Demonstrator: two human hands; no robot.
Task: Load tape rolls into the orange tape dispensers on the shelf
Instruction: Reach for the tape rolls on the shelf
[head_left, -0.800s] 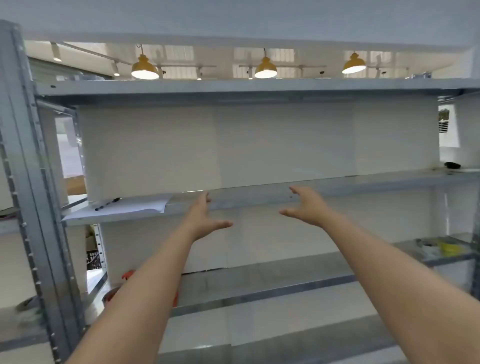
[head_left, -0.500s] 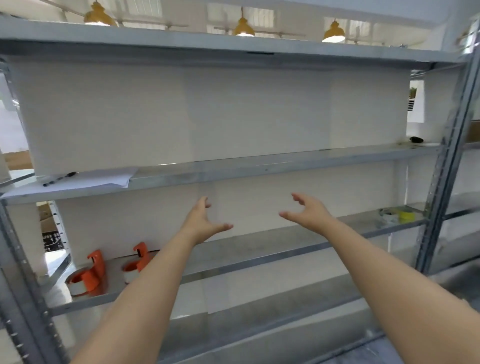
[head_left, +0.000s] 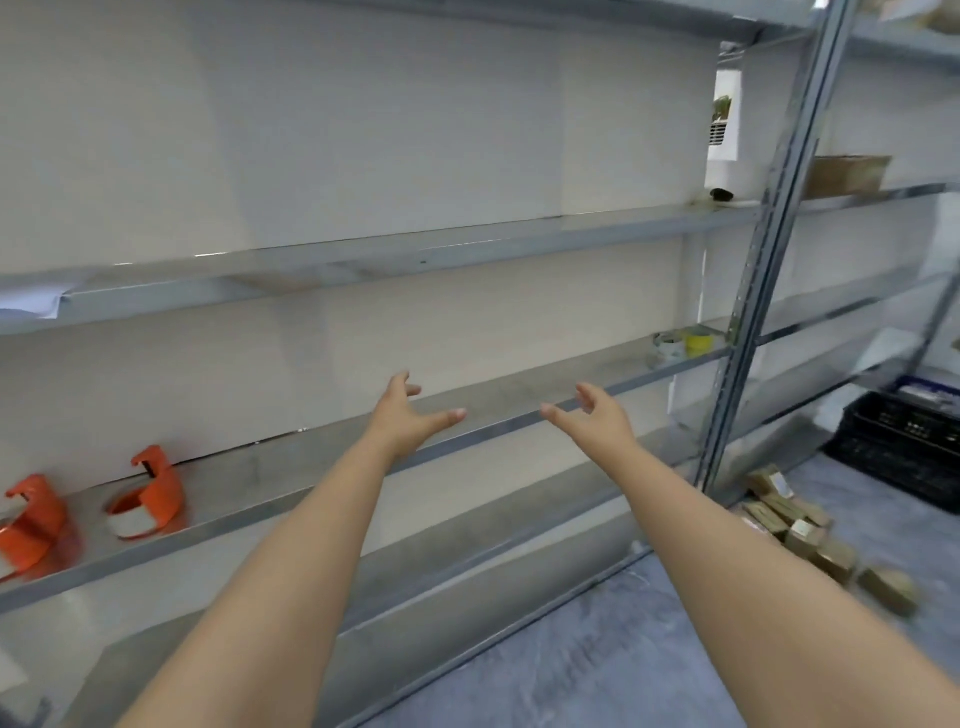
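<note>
Two orange tape dispensers stand on the middle metal shelf (head_left: 467, 410) at the far left: one (head_left: 150, 499) with a pale roll showing under it, the other (head_left: 28, 525) cut off by the frame edge. At the shelf's right end lie tape rolls, a clear one (head_left: 667, 347) and a yellow one (head_left: 700, 343). My left hand (head_left: 402, 418) and my right hand (head_left: 597, 418) are stretched out side by side in front of the shelf's middle, fingers spread, holding nothing, well away from both dispensers and rolls.
A grey upright post (head_left: 763, 249) divides the shelving on the right. Small cardboard boxes (head_left: 800, 530) lie scattered on the floor by its foot, and a black crate (head_left: 904, 441) stands beyond. White paper (head_left: 31, 304) rests on the upper shelf at left.
The view has swung down and to the right, bringing the dispensers, the rolls and the floor into sight. Both hands stay open and side by side, now lower against the shelving.
</note>
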